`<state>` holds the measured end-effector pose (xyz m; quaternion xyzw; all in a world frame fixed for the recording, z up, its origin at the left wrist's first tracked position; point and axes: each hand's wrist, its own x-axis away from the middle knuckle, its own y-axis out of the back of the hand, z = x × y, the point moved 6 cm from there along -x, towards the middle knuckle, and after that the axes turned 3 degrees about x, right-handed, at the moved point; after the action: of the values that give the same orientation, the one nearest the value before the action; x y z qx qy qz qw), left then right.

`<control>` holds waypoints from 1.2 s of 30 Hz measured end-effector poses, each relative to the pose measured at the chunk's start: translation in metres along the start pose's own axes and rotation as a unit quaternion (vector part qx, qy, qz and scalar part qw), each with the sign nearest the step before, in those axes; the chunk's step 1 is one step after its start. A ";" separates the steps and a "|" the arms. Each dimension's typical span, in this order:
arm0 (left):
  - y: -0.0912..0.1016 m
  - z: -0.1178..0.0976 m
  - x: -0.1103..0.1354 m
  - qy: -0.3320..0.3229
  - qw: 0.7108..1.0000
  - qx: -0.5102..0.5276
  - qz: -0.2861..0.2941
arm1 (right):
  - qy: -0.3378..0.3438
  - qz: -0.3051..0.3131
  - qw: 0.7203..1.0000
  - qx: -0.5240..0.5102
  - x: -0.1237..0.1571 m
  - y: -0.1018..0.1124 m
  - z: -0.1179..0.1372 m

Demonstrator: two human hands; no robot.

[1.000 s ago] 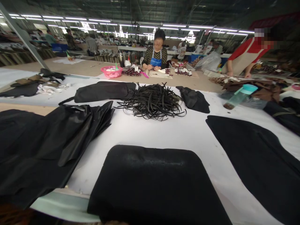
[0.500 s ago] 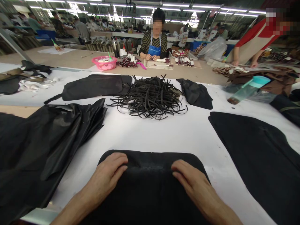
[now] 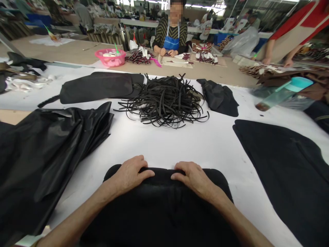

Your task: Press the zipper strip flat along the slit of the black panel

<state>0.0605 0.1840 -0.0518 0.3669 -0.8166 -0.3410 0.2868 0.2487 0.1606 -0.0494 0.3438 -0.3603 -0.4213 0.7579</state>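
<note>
A black fabric panel [image 3: 159, 212] with rounded corners lies flat on the white table right in front of me. My left hand [image 3: 130, 175] and my right hand [image 3: 192, 178] rest on its far edge, close together, fingers curled over the edge and pinching the cloth. Beyond them a heap of thin black straps [image 3: 164, 101] sits mid-table.
Crumpled shiny black sheeting [image 3: 48, 151] lies at the left, a large black panel [image 3: 282, 171] at the right. Two more black pieces [image 3: 97, 87] [image 3: 219, 97] flank the straps. A teal-capped bottle [image 3: 282, 92] lies at the right. People work at the tan table [image 3: 72, 55] behind, near a pink basket [image 3: 110, 57].
Both hands came into view, landed on the panel, then slid forward and inward along its far edge, closing on the cloth. The camera tilted down a little.
</note>
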 end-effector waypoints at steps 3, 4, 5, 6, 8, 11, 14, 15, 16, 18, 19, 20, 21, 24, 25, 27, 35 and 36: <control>0.000 0.002 0.000 -0.013 0.998 0.058 0.005 | 0.026 -0.008 0.999 -0.030 -0.002 -0.001 0.002; -0.001 0.003 -0.001 -0.015 0.997 0.070 -0.001 | 0.030 -0.022 0.999 -0.032 -0.003 -0.001 0.002; -0.002 0.003 -0.002 -0.014 0.997 0.077 -0.010 | 0.027 -0.041 0.998 -0.032 -0.005 0.000 0.001; -0.002 0.004 -0.003 -0.011 0.996 0.081 -0.020 | 0.021 -0.061 0.997 -0.030 -0.007 0.001 0.000; -0.002 0.006 -0.008 -0.005 0.995 0.092 -0.044 | 0.004 -0.094 0.995 -0.022 -0.011 0.002 -0.004; 0.000 0.011 -0.014 0.009 0.992 0.103 -0.074 | -0.013 -0.104 0.994 -0.019 -0.019 0.003 -0.008; 0.002 0.018 -0.018 0.023 0.991 0.110 -0.073 | -0.043 -0.084 0.995 -0.036 -0.022 0.003 -0.017; 0.001 0.020 -0.018 0.025 0.991 0.113 -0.069 | -0.055 -0.078 0.994 -0.044 -0.021 0.004 -0.021; 0.001 0.021 -0.019 0.025 0.991 0.115 -0.064 | -0.066 -0.072 0.994 -0.053 -0.019 0.005 -0.025; 0.000 0.023 -0.019 0.023 0.991 0.116 -0.057 | -0.076 -0.059 0.993 -0.070 -0.014 0.009 -0.033; -0.001 0.023 -0.019 0.023 0.992 0.114 -0.055 | -0.075 -0.050 0.993 -0.077 -0.010 0.011 -0.037; -0.001 0.023 -0.019 0.024 0.992 0.111 -0.055 | -0.071 -0.037 0.993 -0.086 -0.005 0.013 -0.041; -0.001 0.023 -0.018 0.028 0.992 0.107 -0.056 | -0.068 -0.022 0.993 -0.096 0.000 0.014 -0.045; 0.003 0.023 -0.014 0.040 0.993 0.098 -0.062 | -0.075 0.015 0.990 -0.119 0.021 0.020 -0.063; 0.006 0.023 -0.012 0.041 0.993 0.096 -0.063 | -0.087 0.017 0.989 -0.123 0.028 0.023 -0.070; 0.011 0.024 -0.005 0.047 0.993 0.097 -0.055 | -0.118 0.003 0.985 -0.125 0.044 0.029 -0.086; 0.031 0.079 0.044 0.176 0.978 0.114 -0.010 | -0.195 -0.059 0.961 -0.186 0.083 0.029 -0.110; 0.034 0.087 0.050 0.192 0.975 0.111 -0.027 | -0.201 -0.063 0.958 -0.197 0.084 0.026 -0.110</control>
<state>-0.0442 0.1918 -0.0675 0.4770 -0.7690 -0.1786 0.3863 0.3829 0.1207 -0.0615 0.1182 -0.3925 -0.5914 0.6944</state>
